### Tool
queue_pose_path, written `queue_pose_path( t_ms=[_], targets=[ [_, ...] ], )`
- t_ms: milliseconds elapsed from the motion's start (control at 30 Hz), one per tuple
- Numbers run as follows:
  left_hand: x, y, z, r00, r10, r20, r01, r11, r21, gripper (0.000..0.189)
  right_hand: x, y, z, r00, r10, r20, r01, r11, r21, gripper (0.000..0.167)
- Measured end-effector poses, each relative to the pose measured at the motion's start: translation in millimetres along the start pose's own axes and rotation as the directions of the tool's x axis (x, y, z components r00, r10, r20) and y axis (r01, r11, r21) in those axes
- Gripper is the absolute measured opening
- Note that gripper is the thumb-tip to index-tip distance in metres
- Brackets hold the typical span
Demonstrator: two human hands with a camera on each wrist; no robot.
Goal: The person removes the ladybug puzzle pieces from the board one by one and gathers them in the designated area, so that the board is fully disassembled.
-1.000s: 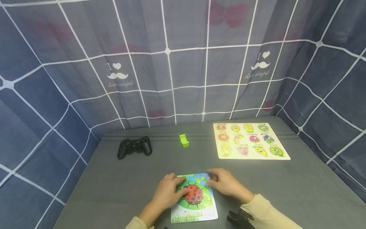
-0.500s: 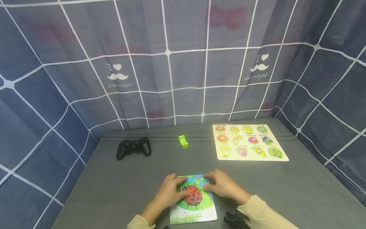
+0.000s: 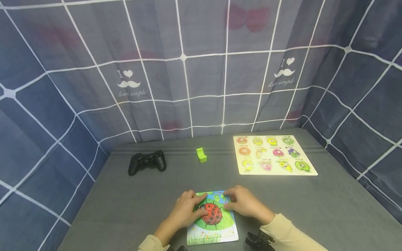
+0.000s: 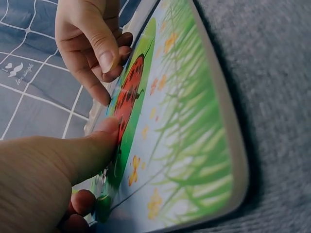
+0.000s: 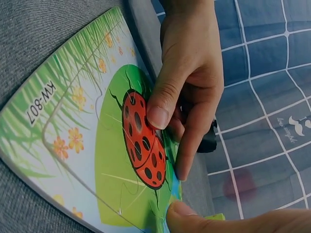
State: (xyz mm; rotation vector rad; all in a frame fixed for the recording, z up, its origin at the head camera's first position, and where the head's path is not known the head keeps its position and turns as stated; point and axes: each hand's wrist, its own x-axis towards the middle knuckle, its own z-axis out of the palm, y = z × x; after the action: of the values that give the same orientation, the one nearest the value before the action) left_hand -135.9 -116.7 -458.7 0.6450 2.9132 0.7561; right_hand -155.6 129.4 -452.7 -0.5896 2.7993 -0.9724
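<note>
A ladybug jigsaw puzzle (image 3: 220,234) lies flat in front of me, its grassy border toward me. On its left half rests my left hand (image 3: 185,211): the thumb touches the red ladybug (image 5: 141,138), and the index finger reaches over the upper part. Its other fingers bend beside the left edge, partly hidden. My right hand (image 3: 249,205) is at the upper right corner, with its index fingertip on the top edge and thumb at the right side. In the left wrist view, this hand's remaining fingers (image 4: 124,51) are loosely bent close to the board.
Behind the puzzle lies a small bright green block (image 3: 201,155). A black game controller (image 3: 147,162) is at the back left, and a cream fruit-picture board (image 3: 273,167) at the back right. A grid-patterned curtain (image 3: 201,80) borders the grey table (image 3: 125,209).
Over the last second my right hand has shifted slightly left, its index finger and thumb coming onto the puzzle's upper right. My left hand stays on the puzzle nearly unmoved.
</note>
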Motion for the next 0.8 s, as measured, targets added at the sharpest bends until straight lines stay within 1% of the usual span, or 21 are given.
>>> queue_pose_path(
  t_ms=[100, 267, 433, 667, 800],
  targets=[
    [-1.6, 0.7, -1.8, 1.000, -0.007, 0.019, 0.007, 1.000, 0.015, 0.060, 1.0, -0.5, 2.2, 1.000, 0.001, -0.010, -0.001, 1.000, -0.010, 0.043],
    [-3.8, -1.0, -3.9, 1.000, -0.013, 0.019, 0.012, 1.000, 0.021, 0.060, 2.1, -4.0, 5.5, 1.000, -0.002, -0.017, 0.002, 1.000, -0.010, 0.044],
    [-7.0, -5.5, -9.7, 1.000, -0.021, 0.023, 0.020, 0.999, 0.026, 0.060, 4.9, -11.0, 9.1, 1.000, -0.010, -0.012, 0.010, 1.000, -0.017, 0.046],
    [-12.2, -12.7, -16.3, 0.999, -0.043, 0.031, 0.043, 0.999, 0.010, 0.061, 11.3, -23.3, 11.5, 0.999, -0.048, -0.009, 0.048, 0.998, -0.028, 0.046],
    [-12.3, -15.3, -15.2, 0.998, -0.052, 0.045, 0.052, 0.999, -0.009, 0.061, 11.5, -23.9, 12.8, 0.999, -0.036, -0.004, 0.036, 0.999, -0.019, 0.046]
  ],
)
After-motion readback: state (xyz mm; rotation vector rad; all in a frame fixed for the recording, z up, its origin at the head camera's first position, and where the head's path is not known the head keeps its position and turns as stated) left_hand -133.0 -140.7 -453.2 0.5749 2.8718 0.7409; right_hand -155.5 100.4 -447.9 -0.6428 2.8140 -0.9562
